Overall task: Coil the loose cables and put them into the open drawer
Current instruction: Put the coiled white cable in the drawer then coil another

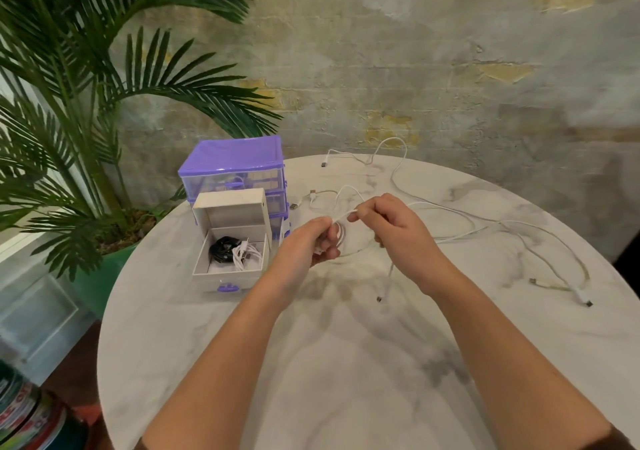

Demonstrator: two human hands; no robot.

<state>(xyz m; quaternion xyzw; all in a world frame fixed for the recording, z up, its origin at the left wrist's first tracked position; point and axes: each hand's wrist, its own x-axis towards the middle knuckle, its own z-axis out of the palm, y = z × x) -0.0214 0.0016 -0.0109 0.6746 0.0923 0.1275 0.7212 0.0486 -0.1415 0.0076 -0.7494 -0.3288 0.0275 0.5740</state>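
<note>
Holding a small coil of thin white cable (341, 233), the left hand (304, 245) curls its fingers around the loops above the round white marble bench (346, 363). The right hand (391, 228) pinches the same cable's free strand between thumb and fingertips. More loose white cables (485, 222) sprawl across the bench to the right. At the left, the open white drawer (230, 255) of a purple plastic organiser (235, 162) contains one black and one white coiled cable.
</note>
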